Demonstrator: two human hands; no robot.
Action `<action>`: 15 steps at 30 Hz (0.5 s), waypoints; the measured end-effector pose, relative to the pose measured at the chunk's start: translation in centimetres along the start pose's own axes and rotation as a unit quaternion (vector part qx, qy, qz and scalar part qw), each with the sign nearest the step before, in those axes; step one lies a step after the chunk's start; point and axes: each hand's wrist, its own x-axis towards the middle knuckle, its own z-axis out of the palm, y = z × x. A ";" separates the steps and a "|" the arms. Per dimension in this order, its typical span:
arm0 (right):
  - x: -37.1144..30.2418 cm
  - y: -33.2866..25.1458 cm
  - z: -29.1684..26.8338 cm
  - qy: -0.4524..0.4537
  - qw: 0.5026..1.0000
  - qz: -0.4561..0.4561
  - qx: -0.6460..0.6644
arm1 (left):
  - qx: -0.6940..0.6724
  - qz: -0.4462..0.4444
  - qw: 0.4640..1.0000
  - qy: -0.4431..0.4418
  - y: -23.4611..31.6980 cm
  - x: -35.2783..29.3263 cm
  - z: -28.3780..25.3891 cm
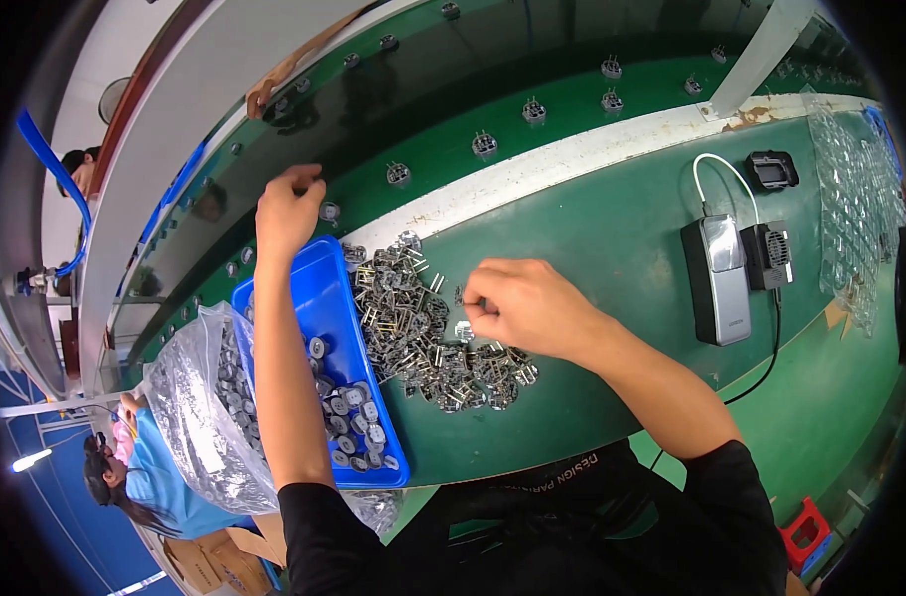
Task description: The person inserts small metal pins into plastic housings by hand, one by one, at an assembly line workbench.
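While the right hand [522, 306] hangs at the right edge of the pile of pronged metal parts [398, 313], its fingers are bunched narrow; can't tell if they grip one. Left hand [289, 217] is over the green belt [441, 160], fingers bent, grip unclear; grey round part [330, 212] just right of it. Blue tray [319, 288] with grey caps [355, 395] sits left of pile, plastic bag [190, 397] farther left.

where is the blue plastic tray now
In the head view, the blue plastic tray sits left of centre, between the clear plastic bag and the heap of silver metal pronged parts.
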 end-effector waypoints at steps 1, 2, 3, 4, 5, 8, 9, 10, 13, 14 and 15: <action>0.2 0.2 0.0 0.023 0.999 -0.012 0.023 | 0.003 0.001 1.000 0.002 -0.5 -0.2 -0.1; 0.3 0.1 -0.1 0.024 0.999 -0.014 0.024 | 0.012 -0.030 0.998 -0.045 -1.0 -0.4 -0.2; 0.5 -0.1 -0.4 0.029 0.999 -0.006 0.022 | 0.021 -0.061 0.994 -0.092 -1.6 -0.7 -0.3; 0.5 -0.2 -0.7 0.034 0.999 0.004 0.018 | 0.043 -0.063 0.992 -0.100 -0.7 -1.2 -0.4; 0.5 -0.2 -0.9 0.035 0.999 0.003 0.016 | 0.036 -0.052 0.992 -0.111 -0.4 -1.3 -0.1; 0.4 -0.2 -1.2 0.014 1.000 0.007 0.026 | 0.024 -0.028 0.992 -0.123 -0.7 -1.2 0.5; 0.4 -0.1 -1.2 0.004 0.999 0.007 0.045 | 0.019 -0.016 0.992 -0.126 -0.8 -1.1 0.5; 0.5 -0.1 -1.1 -0.004 0.998 0.008 0.065 | 0.019 -0.015 0.992 -0.122 -0.9 -0.9 0.7; 0.5 -0.1 -0.7 0.005 0.996 -0.003 0.088 | -0.042 -0.064 0.991 -0.110 -0.8 -0.8 0.6; 0.6 0.0 -0.8 0.006 0.996 -0.002 0.088 | -0.083 -0.076 0.990 -0.083 0.2 -1.1 0.4; 0.6 0.0 -0.8 0.012 0.997 0.002 0.073 | -0.124 -0.088 0.987 -0.055 1.1 -1.7 0.2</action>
